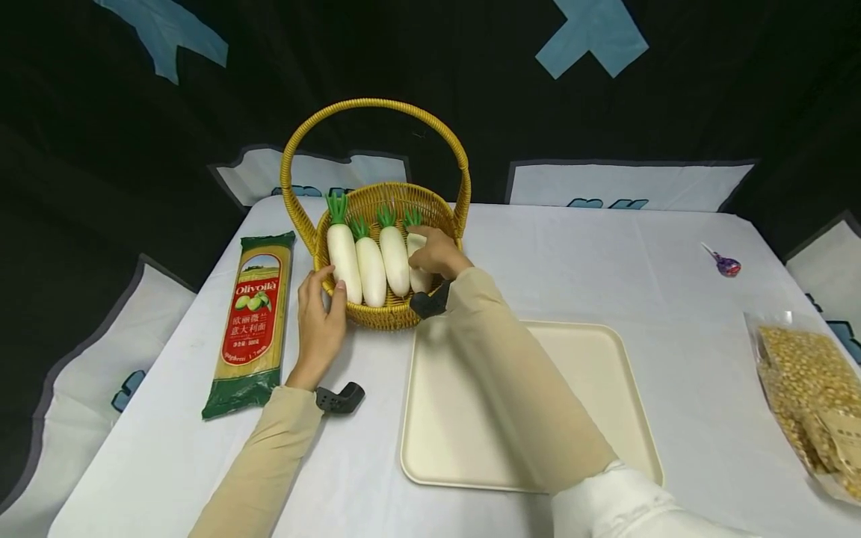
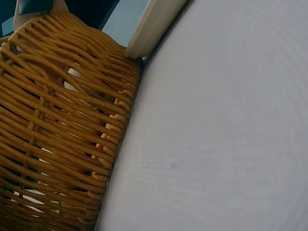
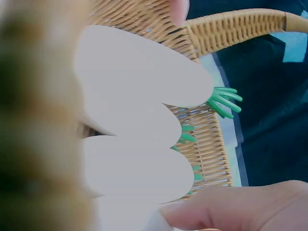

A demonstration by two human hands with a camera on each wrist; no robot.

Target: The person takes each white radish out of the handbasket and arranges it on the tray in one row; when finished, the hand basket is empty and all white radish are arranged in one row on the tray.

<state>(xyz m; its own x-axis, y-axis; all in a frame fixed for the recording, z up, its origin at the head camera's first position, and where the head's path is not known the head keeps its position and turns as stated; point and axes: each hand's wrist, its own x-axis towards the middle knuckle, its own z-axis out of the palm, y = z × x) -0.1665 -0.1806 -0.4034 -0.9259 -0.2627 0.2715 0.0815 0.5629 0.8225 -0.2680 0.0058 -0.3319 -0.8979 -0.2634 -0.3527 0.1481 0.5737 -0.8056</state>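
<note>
A yellow wicker basket (image 1: 382, 320) with a tall arched handle holds several white radishes with green tops, lying side by side. My right hand (image 1: 439, 252) reaches inside and grips the rightmost white radish (image 1: 418, 278); the right wrist view shows my thumb (image 3: 207, 211) against its white side. My left hand (image 1: 321, 325) holds the basket's left front rim, with thumb and fingertips over the edge near the leftmost radish (image 1: 344, 261). Close woven wall (image 2: 72, 120) fills the left of the left wrist view.
A cream tray (image 1: 531, 478) lies in front of the basket, under my right forearm. A pack of spaghetti (image 1: 252, 321) lies to the left. Far right are a purple-wrapped lollipop (image 1: 726, 264) and a clear bag of yellow kernels (image 1: 810, 396). A dark cloth (image 1: 504, 97) hangs behind the white table.
</note>
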